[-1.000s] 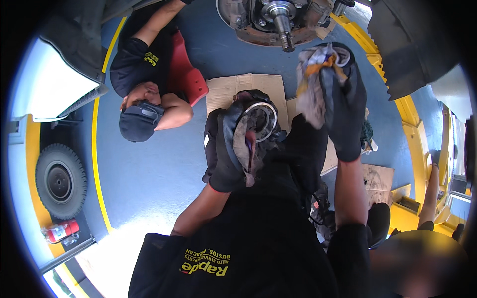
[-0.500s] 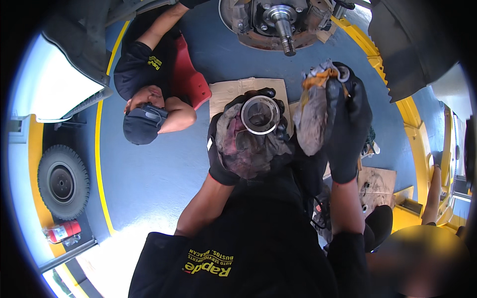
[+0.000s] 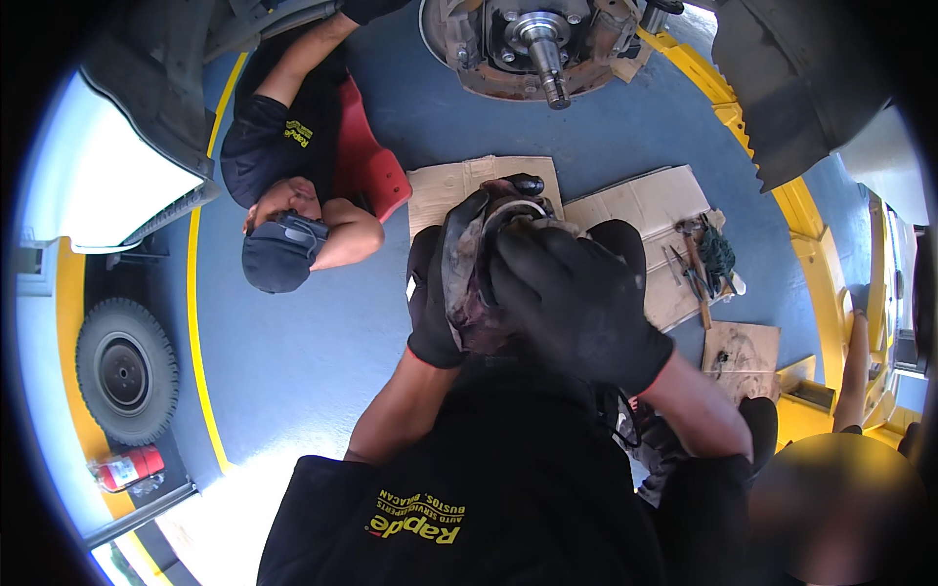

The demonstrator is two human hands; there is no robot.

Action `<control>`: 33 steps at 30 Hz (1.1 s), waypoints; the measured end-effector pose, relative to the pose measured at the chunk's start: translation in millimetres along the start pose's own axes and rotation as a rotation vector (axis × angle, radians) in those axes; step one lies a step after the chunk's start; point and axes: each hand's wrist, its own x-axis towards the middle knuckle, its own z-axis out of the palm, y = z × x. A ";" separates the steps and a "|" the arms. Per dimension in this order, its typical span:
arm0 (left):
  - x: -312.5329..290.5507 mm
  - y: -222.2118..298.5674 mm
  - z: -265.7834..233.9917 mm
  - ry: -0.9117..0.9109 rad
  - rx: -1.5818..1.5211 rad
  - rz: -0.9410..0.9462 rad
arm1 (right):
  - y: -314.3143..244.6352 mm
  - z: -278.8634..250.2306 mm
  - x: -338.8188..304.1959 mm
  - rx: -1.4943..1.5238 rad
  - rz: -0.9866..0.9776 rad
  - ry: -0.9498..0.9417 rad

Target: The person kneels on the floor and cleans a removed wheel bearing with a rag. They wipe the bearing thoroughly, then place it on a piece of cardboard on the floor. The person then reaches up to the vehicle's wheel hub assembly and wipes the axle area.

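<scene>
Looking down from your head camera, your gloved left hand (image 3: 440,293) curls shut around a round metal part (image 3: 503,220) wrapped in a dirty rag (image 3: 469,293), held at chest height above cardboard sheets (image 3: 635,205) on the blue floor (image 3: 293,371). Your gloved right hand (image 3: 576,303) presses closed over the rag. A person (image 3: 293,195) lies just left, below the wheel hub (image 3: 532,39)

Cardboard sheets (image 3: 640,200) lie on the floor (image 3: 322,342) before the wheel hub (image 3: 532,39); tools (image 3: 699,269) on their right
</scene>
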 end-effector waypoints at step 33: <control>-6.2 -2.3 4.8 -0.093 -0.067 0.016 | 29.8 -0.9 -0.1 -0.131 -0.128 0.145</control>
